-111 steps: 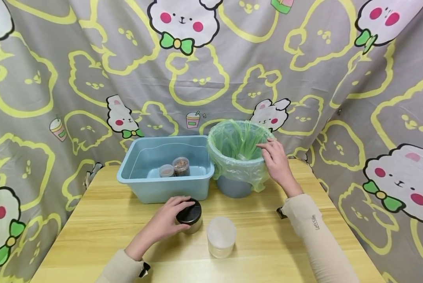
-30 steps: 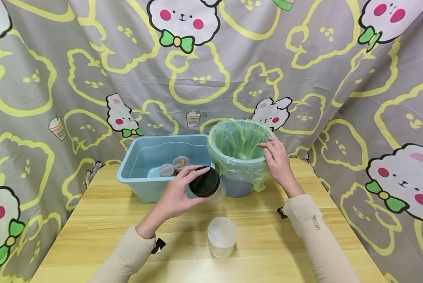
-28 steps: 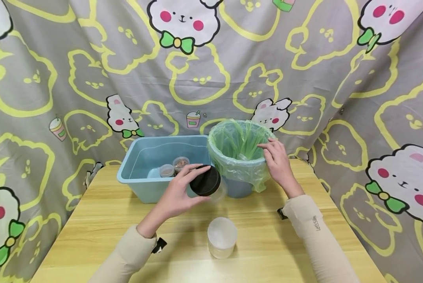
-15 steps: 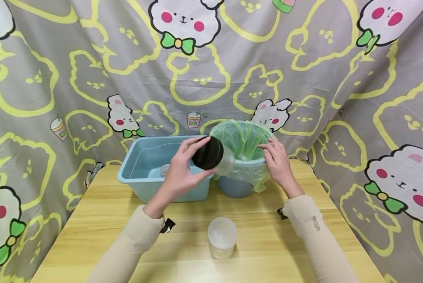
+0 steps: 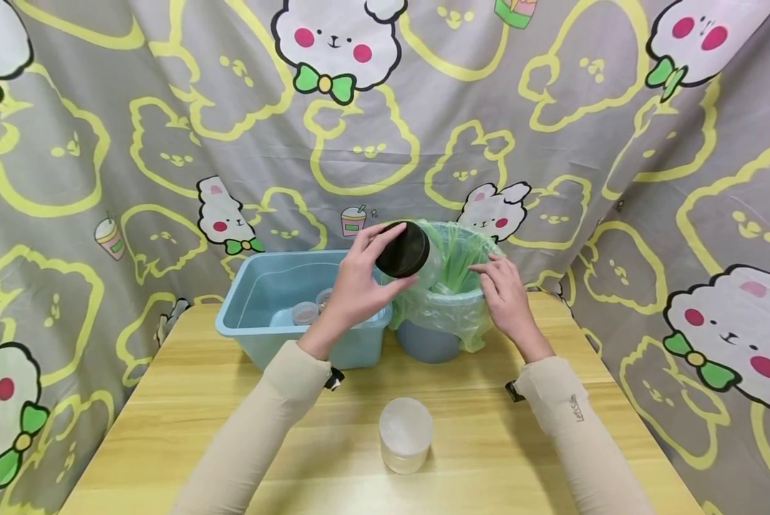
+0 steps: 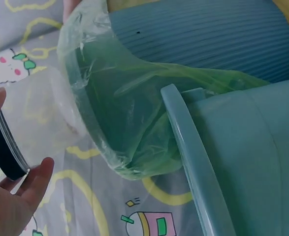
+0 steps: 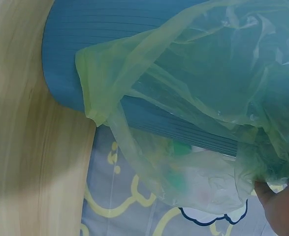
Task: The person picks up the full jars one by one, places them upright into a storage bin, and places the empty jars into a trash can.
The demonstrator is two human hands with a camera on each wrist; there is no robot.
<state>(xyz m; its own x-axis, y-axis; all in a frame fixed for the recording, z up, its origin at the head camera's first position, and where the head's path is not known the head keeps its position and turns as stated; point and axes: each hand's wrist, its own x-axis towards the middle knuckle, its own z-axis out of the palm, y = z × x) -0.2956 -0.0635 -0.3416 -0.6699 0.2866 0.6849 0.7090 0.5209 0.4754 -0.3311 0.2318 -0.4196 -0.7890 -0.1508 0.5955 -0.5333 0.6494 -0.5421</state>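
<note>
My left hand (image 5: 366,279) grips a clear plastic jar by its black lid (image 5: 402,250), thumb and fingers spread around it. The jar (image 6: 41,118) is tilted, its clear body pointing toward the mouth of a blue trash bin (image 5: 429,342) lined with a green bag (image 5: 456,261). In the left wrist view, the jar's far end overlaps the bag's edge. My right hand (image 5: 504,293) holds the lined rim on the right side, fingers over the inside; the right wrist view shows a fingertip against the bag outside.
A blue plastic tub (image 5: 301,350) stands left of the bin, holding a small clear jar (image 5: 305,312) and another one partly hidden by my left hand. A clear jar with a whitish lid (image 5: 406,435) stands upright on the wooden table (image 5: 488,436). A patterned curtain (image 5: 372,164) hangs behind.
My left hand has lifted the black-lidded jar off the table, tilted it, and carried it up and right to the bin's mouth. My right hand has stayed at the rim.
</note>
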